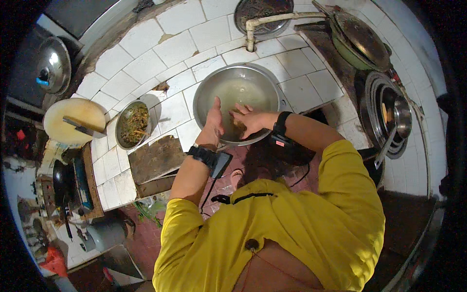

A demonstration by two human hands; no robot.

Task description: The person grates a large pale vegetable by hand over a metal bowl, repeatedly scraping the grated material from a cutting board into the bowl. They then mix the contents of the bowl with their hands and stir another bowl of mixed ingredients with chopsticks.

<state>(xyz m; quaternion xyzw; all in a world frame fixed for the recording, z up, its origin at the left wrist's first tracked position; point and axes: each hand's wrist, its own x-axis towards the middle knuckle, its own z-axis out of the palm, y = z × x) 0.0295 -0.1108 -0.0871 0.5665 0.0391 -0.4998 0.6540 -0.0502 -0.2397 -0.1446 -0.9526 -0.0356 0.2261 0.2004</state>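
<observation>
A large round metal basin point(200, 93) with cloudy liquid in it stands on the white tiled counter before me. My left hand point(215, 118) is over the near left part of the basin, its fingers extended and nothing seen in it. Across from it, my right hand point(251, 118) reaches into the basin with spread fingers. Something brownish lies below those fingers; whether the hand touches it, I cannot tell. To the left of the basin is a metal bowl point(118, 137) of chopped greenish-brown food with a utensil in it.
At the left a cleaver point(83, 127) lies on a round cutting board point(54, 116). A metal lid point(60, 65) leans behind it. A pipe point(281, 16) rises beyond the basin. Stacked pans point(368, 109) and a green pan point(339, 51) stand at the right. A dark board point(157, 158) lies on the near counter.
</observation>
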